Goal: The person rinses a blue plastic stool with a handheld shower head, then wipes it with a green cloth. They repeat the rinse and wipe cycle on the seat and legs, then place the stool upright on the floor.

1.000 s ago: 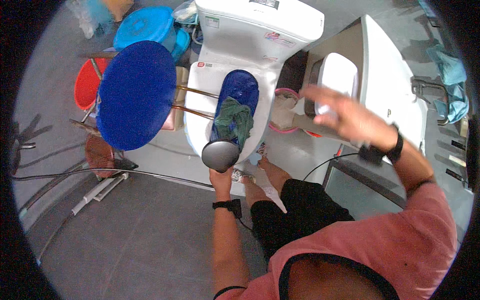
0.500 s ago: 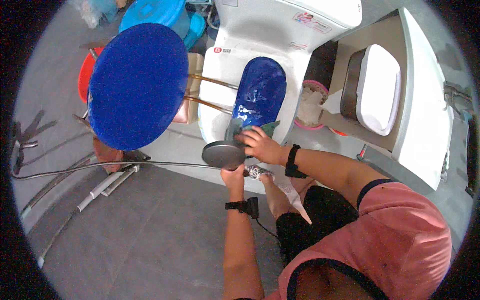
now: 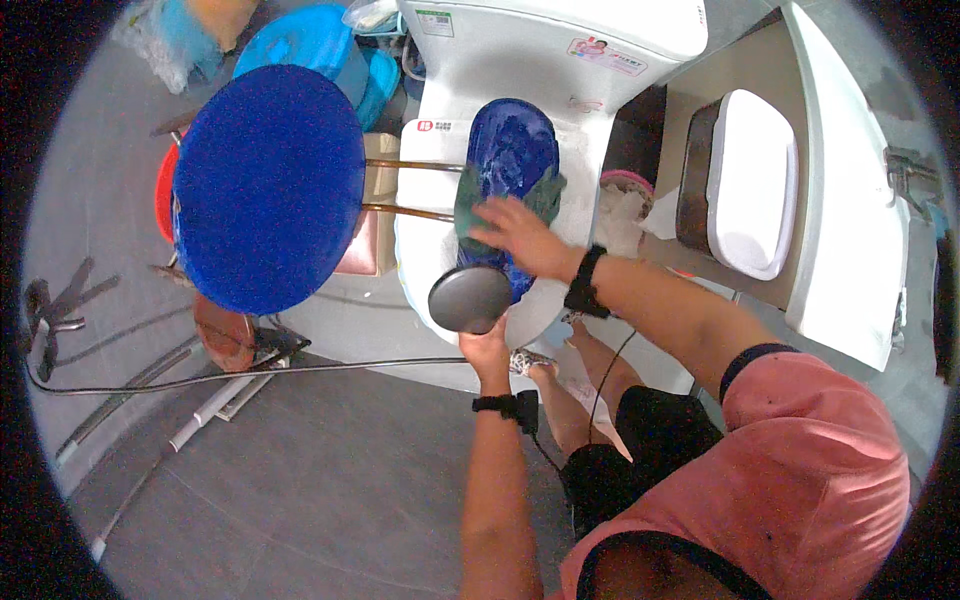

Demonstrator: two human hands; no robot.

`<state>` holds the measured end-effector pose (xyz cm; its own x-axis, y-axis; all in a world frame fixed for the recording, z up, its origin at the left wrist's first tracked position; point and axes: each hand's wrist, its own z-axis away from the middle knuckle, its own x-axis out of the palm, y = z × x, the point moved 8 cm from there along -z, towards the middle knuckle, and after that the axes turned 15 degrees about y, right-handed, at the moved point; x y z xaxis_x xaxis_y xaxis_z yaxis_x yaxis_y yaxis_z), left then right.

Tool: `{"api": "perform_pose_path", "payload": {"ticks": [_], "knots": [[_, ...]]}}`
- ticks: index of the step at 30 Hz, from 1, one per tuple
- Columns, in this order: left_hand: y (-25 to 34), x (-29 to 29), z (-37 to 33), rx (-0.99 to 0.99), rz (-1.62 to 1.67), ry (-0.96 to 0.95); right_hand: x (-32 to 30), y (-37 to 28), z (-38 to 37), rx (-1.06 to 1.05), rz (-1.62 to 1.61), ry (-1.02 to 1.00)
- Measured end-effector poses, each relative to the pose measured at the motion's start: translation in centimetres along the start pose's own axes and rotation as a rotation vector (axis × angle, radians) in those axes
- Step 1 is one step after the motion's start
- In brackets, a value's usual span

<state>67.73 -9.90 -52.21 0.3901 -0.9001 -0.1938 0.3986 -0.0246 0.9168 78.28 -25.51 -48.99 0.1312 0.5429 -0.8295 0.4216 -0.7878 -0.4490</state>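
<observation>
A chair with a round blue seat (image 3: 270, 190) and an oblong blue backrest (image 3: 513, 140), joined by thin brownish metal tubes (image 3: 415, 165), lies over the closed white toilet lid (image 3: 425, 240). The backrest looks wet. My right hand (image 3: 525, 238) presses a dark green cloth (image 3: 467, 205) onto the backrest, fingers partly blurred. Below it, my left hand (image 3: 487, 345) grips a round dark grey shower head (image 3: 470, 298) by its handle, its broad disc over the backrest's near end. Whether water flows cannot be made out.
A metal hose (image 3: 240, 376) runs left from the shower head. On the right is a white washbasin counter (image 3: 850, 220) beside a white-rimmed basin (image 3: 755, 185). A pink bin (image 3: 628, 182) holds paper. Blue tubs (image 3: 300, 45) and a red basin (image 3: 165, 195) lie behind the seat.
The shower head and my left hand have moved slightly right. My right hand has slid the green cloth farther up the backrest, away from me. The whole view has shifted a little.
</observation>
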Motion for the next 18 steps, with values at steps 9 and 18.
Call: {"api": "perform_pose_path", "payload": {"ticks": [9, 18], "knots": [[0.1, 1.1, -1.2, -0.007, -0.149, 0.109, -4.8, 7.3, -3.9, 0.139, 0.244, 0.189], [1.1, -2.4, -3.7, -0.085, -0.231, 0.175, 2.1, -0.1, 0.2, 0.079, -0.108, -0.126]]}}
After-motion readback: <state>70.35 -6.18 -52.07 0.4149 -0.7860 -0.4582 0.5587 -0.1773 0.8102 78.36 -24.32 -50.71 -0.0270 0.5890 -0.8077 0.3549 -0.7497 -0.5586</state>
